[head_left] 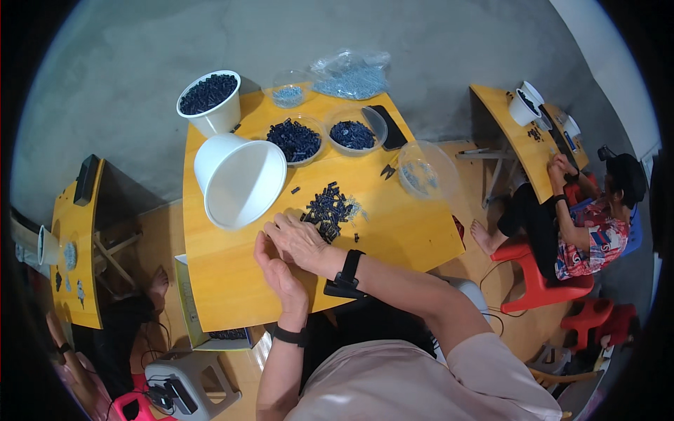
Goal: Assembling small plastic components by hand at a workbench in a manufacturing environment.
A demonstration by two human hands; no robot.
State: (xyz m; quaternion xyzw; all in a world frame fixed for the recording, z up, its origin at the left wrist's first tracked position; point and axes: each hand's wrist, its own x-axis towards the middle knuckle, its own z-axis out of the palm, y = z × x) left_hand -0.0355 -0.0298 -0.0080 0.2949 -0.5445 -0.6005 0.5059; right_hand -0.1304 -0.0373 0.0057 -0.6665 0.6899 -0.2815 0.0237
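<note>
My left hand (283, 281) and my right hand (302, 238) meet at the front of the yellow table, close to the mouth of a tipped white bucket (240, 184). The fingers of both are drawn in against each other; whatever they hold is too small or hidden behind the knuckles. Right beside my right hand lies a loose pile of small black tubular pieces (326, 210), with thin silvery pins (357, 209) scattered at its edge. Farther back stand a clear tub of black pieces (293, 139) and another clear tub (352, 135) with dark small parts.
An upright white bucket (209, 102) full of black pieces stands far left. A bag of silvery pins (354, 76), a small clear cup (288, 96), a phone (393, 128), yellow-handled cutters (388, 170) and a clear tub (427, 172) line the back and right. People sit at side tables.
</note>
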